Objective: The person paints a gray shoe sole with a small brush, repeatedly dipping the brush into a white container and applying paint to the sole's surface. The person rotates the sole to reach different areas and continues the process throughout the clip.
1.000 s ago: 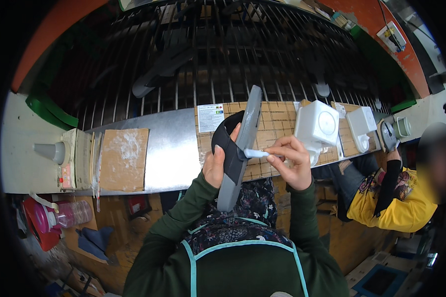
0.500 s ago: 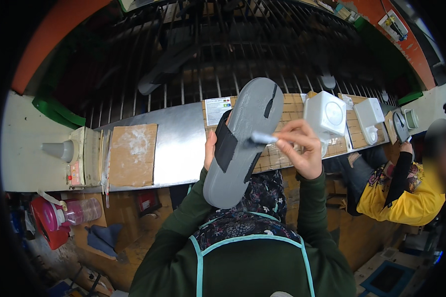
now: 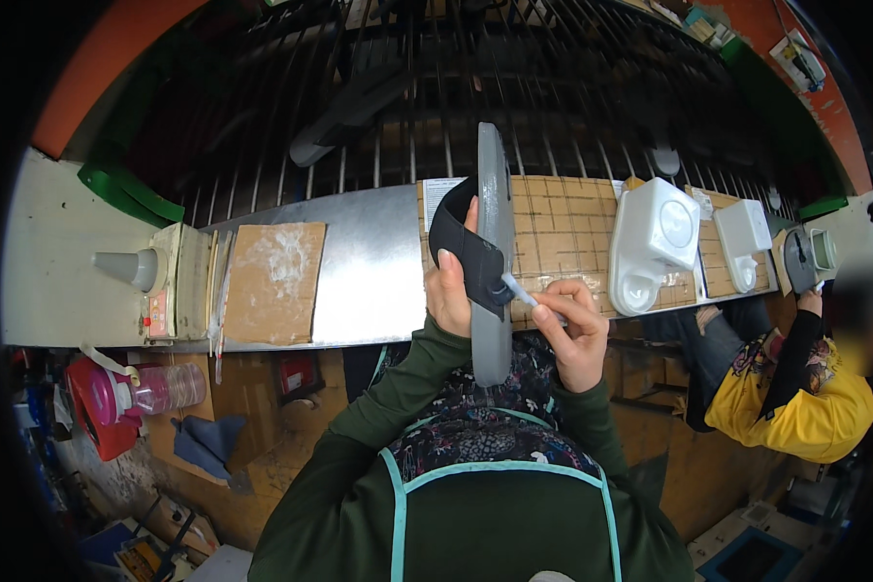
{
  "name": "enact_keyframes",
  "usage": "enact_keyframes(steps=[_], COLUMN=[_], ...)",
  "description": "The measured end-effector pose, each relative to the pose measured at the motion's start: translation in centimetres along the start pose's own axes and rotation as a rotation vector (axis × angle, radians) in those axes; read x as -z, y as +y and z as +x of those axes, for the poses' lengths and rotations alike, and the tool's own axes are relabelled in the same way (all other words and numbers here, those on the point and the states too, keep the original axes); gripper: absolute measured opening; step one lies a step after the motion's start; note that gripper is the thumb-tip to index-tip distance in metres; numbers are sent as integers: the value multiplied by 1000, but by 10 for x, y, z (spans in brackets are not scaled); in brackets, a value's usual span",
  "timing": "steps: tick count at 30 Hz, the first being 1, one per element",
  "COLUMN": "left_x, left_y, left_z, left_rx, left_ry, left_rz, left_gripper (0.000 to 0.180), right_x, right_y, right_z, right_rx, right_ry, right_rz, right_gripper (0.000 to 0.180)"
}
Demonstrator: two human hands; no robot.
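A slide sandal (image 3: pixel 496 184) with a grey sole and a black strap stands on its side edge, upright in front of my chest. My left hand (image 3: pixel 449 294) grips it from the left, some fingers inside the strap (image 3: pixel 468 247) and the thumb against its outside. Between the thumb and fingers of my right hand (image 3: pixel 574 335) is a small brush with a white handle (image 3: pixel 520 290). Its dark tip meets the strap's lower end, close to the sole's edge. How far it touches the sole is hard to see.
Two white plastic containers (image 3: pixel 655 238) stand on the cardboard-topped bench at right. A stained cardboard piece (image 3: pixel 274 281) lies on the metal bench top (image 3: pixel 369 262) at left. Beyond runs a bar conveyor (image 3: pixel 407 107) with footwear on it. A co-worker in yellow (image 3: pixel 795 407) sits at right.
My left hand has turned the slide sandal from sole-facing to edge-on. The brush has moved from over the sole's underside down to the strap's lower end.
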State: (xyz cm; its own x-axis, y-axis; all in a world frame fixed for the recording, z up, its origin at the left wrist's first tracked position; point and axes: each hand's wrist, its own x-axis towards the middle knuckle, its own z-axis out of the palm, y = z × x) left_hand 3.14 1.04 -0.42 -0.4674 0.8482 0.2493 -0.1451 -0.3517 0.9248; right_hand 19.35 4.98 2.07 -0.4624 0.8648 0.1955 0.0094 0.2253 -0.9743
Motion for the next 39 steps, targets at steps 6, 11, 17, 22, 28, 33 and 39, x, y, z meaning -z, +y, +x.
enact_keyframes(steps=[6,11,17,22,28,33,39], left_x=[3,7,9,8,10,10,10], left_y=[-6,-3,7,3,5,11,7], left_z=[-4,-6,-6,0,0,2,8], left_rx=[-58,-98,-103,-193,-166,-136,-196], left_ry=[0,2,-5,49,32,37,58], left_rz=[200,364,435,382,427,461,462], left_gripper=[70,67,64,60,59,59,58], right_x=[-6,-2,7,15,18,19,18], right_y=[-3,-3,-6,-9,-9,-9,-11], right_z=[9,23,35,36,33,29,26], right_rx=[47,306,455,416,380,356,385], right_ry=[153,257,204,66,27,-12,-16], right_rz=[-166,-518,-622,-619,-614,-595,-609], right_gripper=[18,21,23,21,20,19,20])
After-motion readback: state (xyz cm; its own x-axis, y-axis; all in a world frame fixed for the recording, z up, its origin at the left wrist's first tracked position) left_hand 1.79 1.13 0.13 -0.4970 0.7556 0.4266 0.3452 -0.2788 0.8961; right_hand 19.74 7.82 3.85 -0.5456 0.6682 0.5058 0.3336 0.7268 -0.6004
